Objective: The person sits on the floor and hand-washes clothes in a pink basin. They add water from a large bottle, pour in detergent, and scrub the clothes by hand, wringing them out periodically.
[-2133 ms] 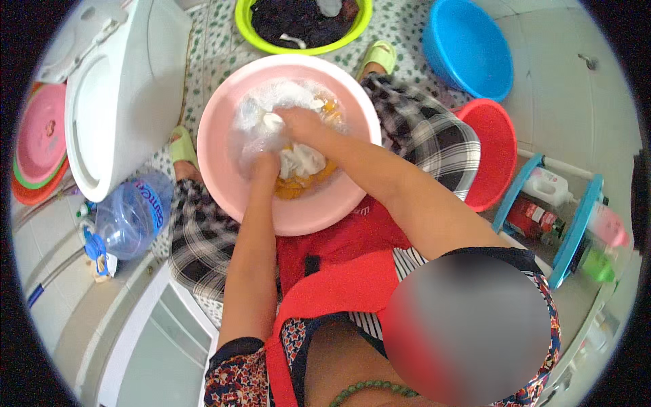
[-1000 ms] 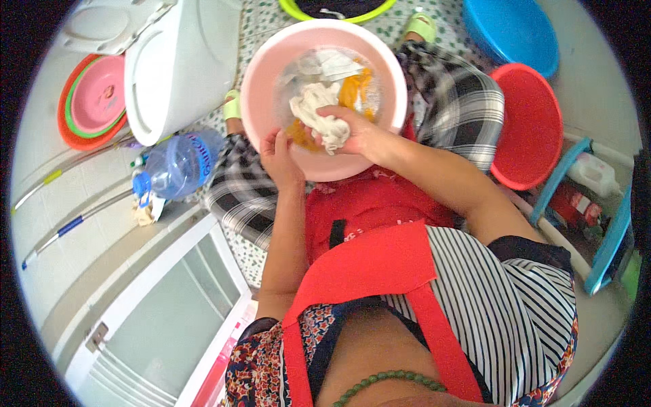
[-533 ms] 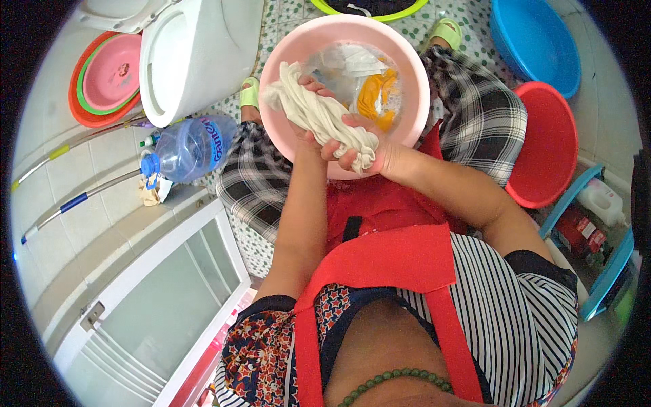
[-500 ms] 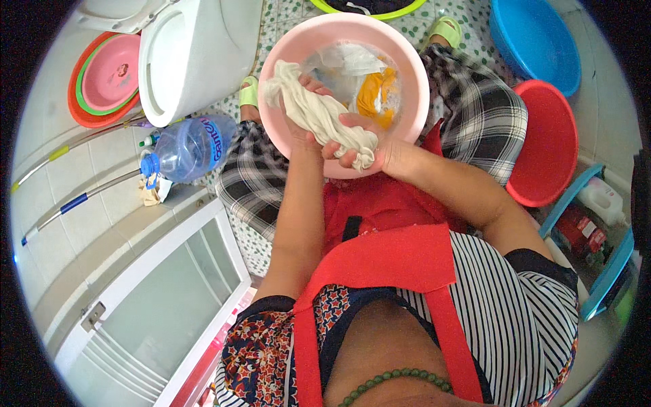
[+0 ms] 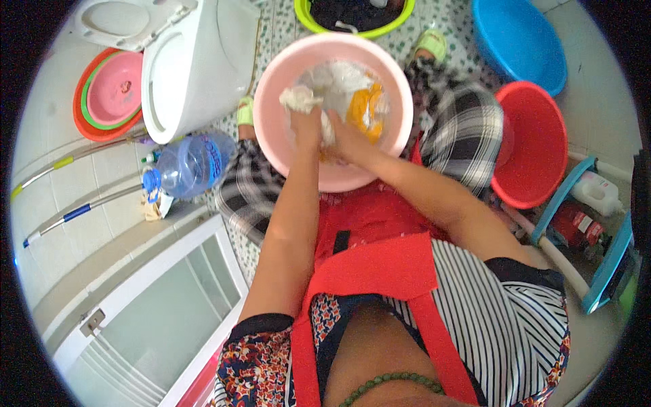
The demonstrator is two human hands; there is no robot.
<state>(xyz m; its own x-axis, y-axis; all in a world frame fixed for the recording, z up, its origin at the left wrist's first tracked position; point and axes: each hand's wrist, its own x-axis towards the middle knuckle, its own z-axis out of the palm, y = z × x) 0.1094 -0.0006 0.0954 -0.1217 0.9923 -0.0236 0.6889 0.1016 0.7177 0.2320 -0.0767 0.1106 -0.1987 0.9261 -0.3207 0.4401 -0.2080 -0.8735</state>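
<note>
Both my hands grip a twisted white cloth (image 5: 299, 100) inside a pink basin (image 5: 271, 146). My left hand (image 5: 307, 126) is closed round it, and one bunched end sticks out beyond the fingers. Close by on the right, my right hand (image 5: 344, 141) is closed on the cloth's other part; a short stretch shows between the two hands. The fingertips of both are mostly hidden. Soapy-looking water fills the basin's bottom, with a yellow-orange cloth (image 5: 359, 112) and a whitish cloth (image 5: 347, 76) lying in it.
A lime-green basin (image 5: 305, 20) with dark cloth stands beyond. Blue (image 5: 519, 47) and red (image 5: 532, 146) basins are at right, near a blue-edged rack (image 5: 563, 197). At left are a toilet (image 5: 203, 61), stacked basins (image 5: 112, 98) and a large clear bottle (image 5: 193, 166).
Both hands have lowered the white cloth from above the rim down into the pink basin. It was stretched across both palms and is now bunched between closed hands. The view has shifted slightly.
</note>
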